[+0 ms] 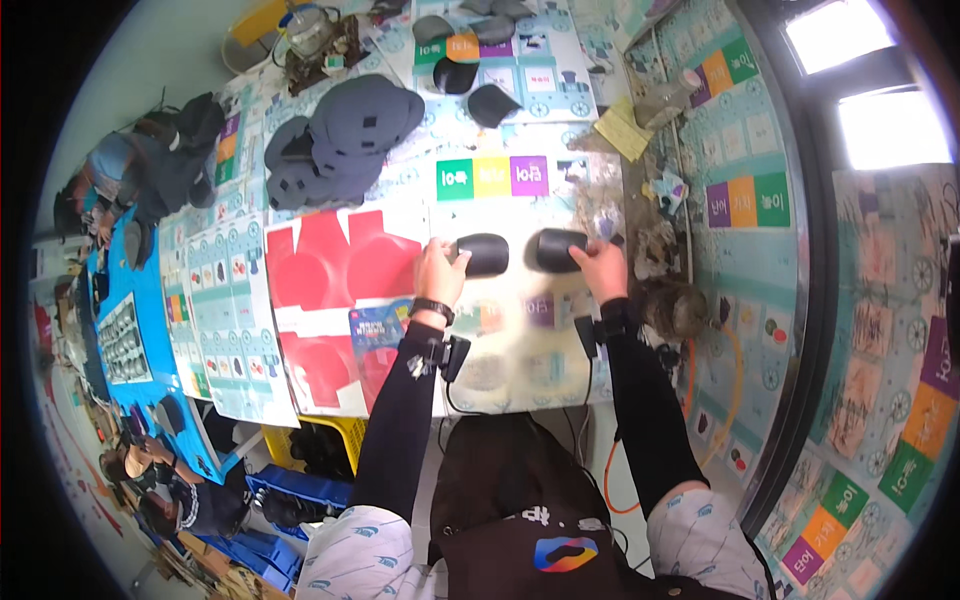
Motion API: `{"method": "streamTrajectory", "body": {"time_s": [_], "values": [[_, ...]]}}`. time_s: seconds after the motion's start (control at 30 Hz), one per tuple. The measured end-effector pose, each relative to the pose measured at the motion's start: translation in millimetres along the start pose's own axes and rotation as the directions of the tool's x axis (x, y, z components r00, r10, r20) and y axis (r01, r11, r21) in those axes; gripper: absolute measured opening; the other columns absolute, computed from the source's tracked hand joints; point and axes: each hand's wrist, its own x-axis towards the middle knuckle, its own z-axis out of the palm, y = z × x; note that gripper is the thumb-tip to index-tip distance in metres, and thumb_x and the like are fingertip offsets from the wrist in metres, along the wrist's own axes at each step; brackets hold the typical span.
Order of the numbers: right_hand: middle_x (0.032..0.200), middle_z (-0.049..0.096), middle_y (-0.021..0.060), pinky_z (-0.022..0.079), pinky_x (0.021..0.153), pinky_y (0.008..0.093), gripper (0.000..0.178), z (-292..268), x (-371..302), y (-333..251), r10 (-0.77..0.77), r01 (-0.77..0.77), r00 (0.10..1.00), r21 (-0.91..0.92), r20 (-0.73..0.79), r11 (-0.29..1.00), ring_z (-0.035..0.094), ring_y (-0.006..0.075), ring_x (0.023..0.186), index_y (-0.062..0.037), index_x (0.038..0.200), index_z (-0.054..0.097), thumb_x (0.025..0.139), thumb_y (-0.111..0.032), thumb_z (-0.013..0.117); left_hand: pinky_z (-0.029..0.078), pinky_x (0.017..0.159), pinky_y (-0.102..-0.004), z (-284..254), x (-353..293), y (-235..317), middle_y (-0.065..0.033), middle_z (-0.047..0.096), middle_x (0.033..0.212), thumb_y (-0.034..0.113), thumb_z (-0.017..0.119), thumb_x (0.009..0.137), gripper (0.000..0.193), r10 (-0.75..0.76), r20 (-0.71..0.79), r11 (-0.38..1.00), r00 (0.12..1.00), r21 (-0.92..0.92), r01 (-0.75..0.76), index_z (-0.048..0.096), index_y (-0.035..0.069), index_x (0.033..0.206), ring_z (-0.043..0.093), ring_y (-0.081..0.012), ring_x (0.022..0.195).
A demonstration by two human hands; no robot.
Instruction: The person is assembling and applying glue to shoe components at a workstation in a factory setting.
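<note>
My left hand (438,276) pinches the left edge of a black, smooth, curved piece (487,255) with thumb and fingers. A matching black piece (556,248), rounded at its left end, is gripped at its right side by my right hand (604,270). A short gap separates the two pieces, which are level with each other over the printed table covering (515,345). Whether they rest on the surface I cannot tell. Beyond my left hand lies a stack of dark grey, rounded pieces (365,115) with small black square marks.
Red printed sheets (325,265) cover the table left of my left hand. At the far side are loose black curved pieces (491,104) and grey ones (433,29). A yellow paper (622,130) and a clear bottle (668,100) stand right. A yellow crate (350,440) sits below the table edge.
</note>
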Motion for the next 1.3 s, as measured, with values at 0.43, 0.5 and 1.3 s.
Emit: {"method": "streamTrajectory", "body": {"time_s": [0.43,0.5,1.3], "values": [[0.095,0.068,0.0031,0.05,0.081,0.0259,0.011,-58.5,-69.1,-45.2,0.117,-0.127,0.992,0.622,0.056,0.773,0.062,0.01,0.087,0.0015,0.104,0.066,0.095,-0.005,0.065,0.038,0.109,-0.054,0.8,283.5,130.8,-0.0172,0.055,0.139,0.069,0.073,0.076,0.089,0.331,-0.204,0.91,0.921,0.328,-0.255,0.052,0.014,0.142,0.046,-0.0399,0.133],[0.095,0.069,0.003,0.05,0.082,0.0263,0.01,-62.1,-76.4,-51.9,0.149,-0.17,0.985,0.647,0.088,0.743,0.063,0.0107,0.087,0.0009,0.105,0.066,0.096,-0.004,0.065,0.04,0.106,-0.0539,20.4,295.7,130.9,-0.0158,0.054,0.14,0.063,0.073,0.08,0.08,0.376,-0.296,0.878,0.878,0.416,-0.236,0.056,0.012,0.139,0.044,-0.038,0.135],[0.102,0.07,0.0027,0.046,0.085,0.0275,0.025,-94.9,-126.9,-85.4,0.137,-0.272,0.962,0.832,0.234,0.483,0.063,0.0119,0.098,-0.0013,0.115,0.066,0.105,-0.022,0.057,0.054,0.083,-0.027,-81.7,116.3,162.1,-0.0036,0.074,0.099,0.021,0.066,0.1,0.028,0.441,0.589,0.826,0.677,-0.562,-0.049,0.07,-0.003,0.113,0.068,-0.0097,0.086]]}}
